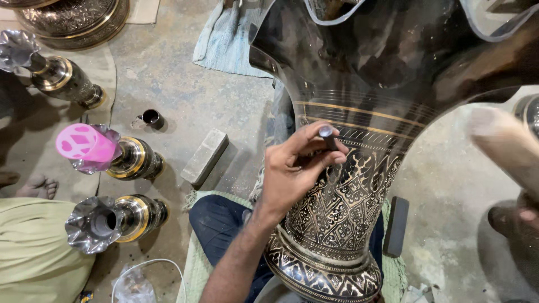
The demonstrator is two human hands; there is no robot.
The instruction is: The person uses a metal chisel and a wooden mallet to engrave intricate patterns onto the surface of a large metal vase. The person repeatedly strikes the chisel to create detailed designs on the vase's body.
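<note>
A large black metal vase (359, 67) with engraved floral patterns and gold bands lies across my lap, its flared mouth near the camera. My left hand (295, 171) rests on the vase's patterned waist and pinches a short dark chisel (327, 134), tip against the metal. At the right edge my right hand (519, 216) is blurred and grips a pale wooden mallet (502, 143) raised beside the vase.
Three smaller flared vases (120, 216) lie on the concrete floor at left, one capped by a pink plastic piece (84, 143). A small cup (150, 117), a grey block (205, 157), a dark bar (396, 225), a blue cloth (224, 39), and another person's foot (38, 185) are nearby.
</note>
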